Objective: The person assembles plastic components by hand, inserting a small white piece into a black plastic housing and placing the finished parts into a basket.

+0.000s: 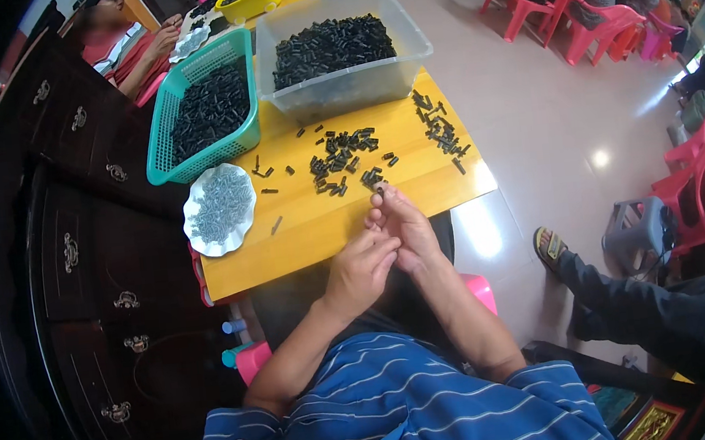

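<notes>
Taking our hands as the dial's centre, with twelve straight ahead, we seem to pinch a small black piece (380, 190) between the fingers of our right hand (406, 225), just past the near edge of the loose pile (344, 154) at eleven o'clock. The fingers of our left hand (363, 272) are curled in against it; we cannot tell whether they hold anything. Both wrists sit off the near edge of the table (311, 234), so a slipped pinch could send the piece into our lap or down to the floor (494, 283). At one o'clock, the scattered pieces (439, 129) lie close to the table's edge, and a careless elbow could sweep some off. The white dish (209, 247) between nine and ten o'clock sits right at its edge; if our left forearm catches the rim, its small clear pieces (221, 200) could spill.
</notes>
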`<state>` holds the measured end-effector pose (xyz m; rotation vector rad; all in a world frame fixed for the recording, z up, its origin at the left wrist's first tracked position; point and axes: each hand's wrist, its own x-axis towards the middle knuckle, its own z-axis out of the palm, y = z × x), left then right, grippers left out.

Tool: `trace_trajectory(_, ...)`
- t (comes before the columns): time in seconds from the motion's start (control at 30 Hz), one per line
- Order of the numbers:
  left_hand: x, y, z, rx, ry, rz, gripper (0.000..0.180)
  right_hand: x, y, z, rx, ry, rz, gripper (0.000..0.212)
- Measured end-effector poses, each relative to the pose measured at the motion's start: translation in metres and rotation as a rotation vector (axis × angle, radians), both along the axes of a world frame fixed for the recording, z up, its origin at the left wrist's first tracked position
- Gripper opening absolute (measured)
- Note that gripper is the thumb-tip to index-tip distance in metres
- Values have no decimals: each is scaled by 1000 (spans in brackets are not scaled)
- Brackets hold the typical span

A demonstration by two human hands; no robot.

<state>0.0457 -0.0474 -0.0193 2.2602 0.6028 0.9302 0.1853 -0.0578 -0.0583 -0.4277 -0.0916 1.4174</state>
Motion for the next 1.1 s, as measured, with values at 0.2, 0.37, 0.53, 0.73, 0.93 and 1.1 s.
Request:
trace_trajectory(0.2, -1, -7, -2, -196, -50, 37, 20, -2, -1, 2, 14, 29, 17, 25)
trace_trajectory(0.37, -6, -4, -4, -286, -52, 4, 17, -5, -1, 3, 37, 32, 17, 26)
trace_trajectory(0.53, -23, 17, -3, -622, -217, 88, 16, 0, -3, 9, -16, -67, 26, 26)
trace_trajectory(0.73, -30, 44, 20, -500, -290, 136, 15, -10, -4, 19, -3, -346, 38, 19)
trace_trajectory(0.93, -37, 54, 25, -452, -171, 141, 15, -11, -5, 20, 66, -534, 57, 20)
trace_trajectory(1.1, -36, 56, 25, -474, -183, 135, 14, -13, -6, 18, 97, -558, 91, 20)
